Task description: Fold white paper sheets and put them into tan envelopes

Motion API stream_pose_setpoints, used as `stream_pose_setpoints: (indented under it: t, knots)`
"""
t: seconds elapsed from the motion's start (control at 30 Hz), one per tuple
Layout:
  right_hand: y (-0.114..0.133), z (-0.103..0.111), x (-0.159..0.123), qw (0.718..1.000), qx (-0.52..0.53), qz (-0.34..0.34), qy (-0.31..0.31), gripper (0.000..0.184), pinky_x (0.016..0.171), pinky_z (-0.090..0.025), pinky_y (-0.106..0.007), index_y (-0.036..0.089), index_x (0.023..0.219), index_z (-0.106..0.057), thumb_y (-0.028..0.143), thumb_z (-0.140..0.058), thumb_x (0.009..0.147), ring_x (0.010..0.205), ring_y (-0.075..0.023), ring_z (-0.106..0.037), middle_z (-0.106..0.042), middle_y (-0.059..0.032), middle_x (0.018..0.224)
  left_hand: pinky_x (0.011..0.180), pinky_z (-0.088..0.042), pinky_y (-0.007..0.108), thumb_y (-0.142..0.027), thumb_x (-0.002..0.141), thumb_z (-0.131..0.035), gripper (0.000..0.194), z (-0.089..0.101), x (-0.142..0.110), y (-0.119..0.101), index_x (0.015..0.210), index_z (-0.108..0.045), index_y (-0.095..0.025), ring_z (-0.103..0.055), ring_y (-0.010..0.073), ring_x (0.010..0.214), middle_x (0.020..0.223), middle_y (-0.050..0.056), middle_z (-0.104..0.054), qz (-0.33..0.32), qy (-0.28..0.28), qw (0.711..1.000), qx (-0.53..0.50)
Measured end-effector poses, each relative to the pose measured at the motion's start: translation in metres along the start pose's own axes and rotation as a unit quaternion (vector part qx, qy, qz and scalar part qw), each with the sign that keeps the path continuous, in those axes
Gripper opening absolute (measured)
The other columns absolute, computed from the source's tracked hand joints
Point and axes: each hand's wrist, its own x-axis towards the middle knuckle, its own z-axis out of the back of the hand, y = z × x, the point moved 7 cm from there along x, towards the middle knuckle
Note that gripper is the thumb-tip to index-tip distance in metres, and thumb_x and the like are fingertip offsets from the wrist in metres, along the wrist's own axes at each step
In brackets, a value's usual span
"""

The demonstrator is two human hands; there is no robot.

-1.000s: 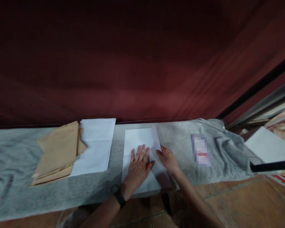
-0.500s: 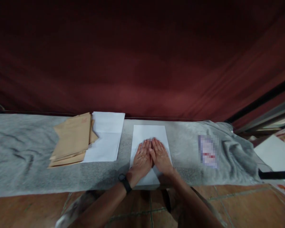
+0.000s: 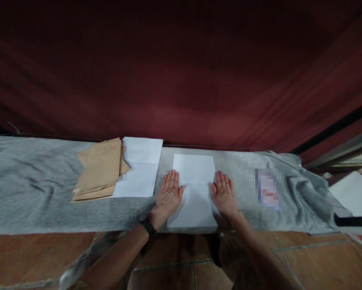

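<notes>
A white sheet of paper [image 3: 195,201] with a crease across its middle lies flat in front of me. At its left edge my left hand [image 3: 169,193] rests palm down, fingers stretched out and the thumb on the paper. My right hand [image 3: 224,193] lies flat along the opposite edge, its thumb touching the sheet and its fingers straight. Neither hand grips anything. Left of them is a stack of creased white sheets [image 3: 141,173], partly covered by brown paper envelopes [image 3: 100,169].
A grey cloth [image 3: 48,205] covers the long narrow surface. To the right lies a pixelated purple-and-white item [image 3: 268,189]. Behind hangs a dark red curtain [image 3: 181,100]. A black bar [image 3: 354,221] and a white panel [image 3: 352,193] stand at the far right.
My hands were together on the middle of the sheet; they have moved apart to its left and right edges. The crease now shows between them. The view has shifted slightly.
</notes>
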Motion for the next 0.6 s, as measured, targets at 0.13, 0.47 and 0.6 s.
stream_pose_setpoints:
  t: [0.13, 0.47, 0.6]
  knots:
    - [0.021, 0.01, -0.009, 0.998, 0.053, 0.024, -0.01, 0.061, 0.122, -0.028, -0.056, 0.01, 0.162, -0.015, 0.035, -0.026, 0.107, 0.153, -0.0311, -0.027, -0.028, -0.0189, 0.165, 0.125, -0.025, 0.053, -0.029, 0.102, -0.031, 0.062, 0.012, -0.01, -0.02, 0.158, -0.022, -0.003, -0.022, 0.0286, 0.154, 0.162, 0.022, -0.032, -0.023, -0.023, 0.999, -0.008]
    - [0.076, 0.007, -0.043, 0.983, 0.097, 0.142, 0.066, 0.06, 0.126, -0.026, -0.047, 0.01, 0.158, -0.031, 0.038, -0.038, 0.105, 0.151, -0.0255, -0.033, -0.037, -0.0148, 0.161, 0.126, -0.026, 0.051, -0.022, 0.099, -0.034, 0.067, -0.003, -0.046, -0.056, 0.161, -0.013, -0.007, -0.026, 0.0267, 0.153, 0.163, 0.019, -0.032, -0.112, 0.002, 0.994, -0.008]
    - [0.053, 0.01, -0.04, 0.988, 0.076, 0.115, 0.064, 0.061, 0.124, -0.028, -0.049, 0.01, 0.159, -0.029, 0.039, -0.037, 0.106, 0.151, -0.0277, -0.033, -0.034, -0.0161, 0.162, 0.125, -0.029, 0.049, -0.039, 0.101, -0.038, 0.067, 0.004, -0.043, -0.045, 0.156, -0.026, -0.003, -0.026, 0.0285, 0.153, 0.161, 0.021, -0.034, -0.093, 0.006, 0.996, -0.006]
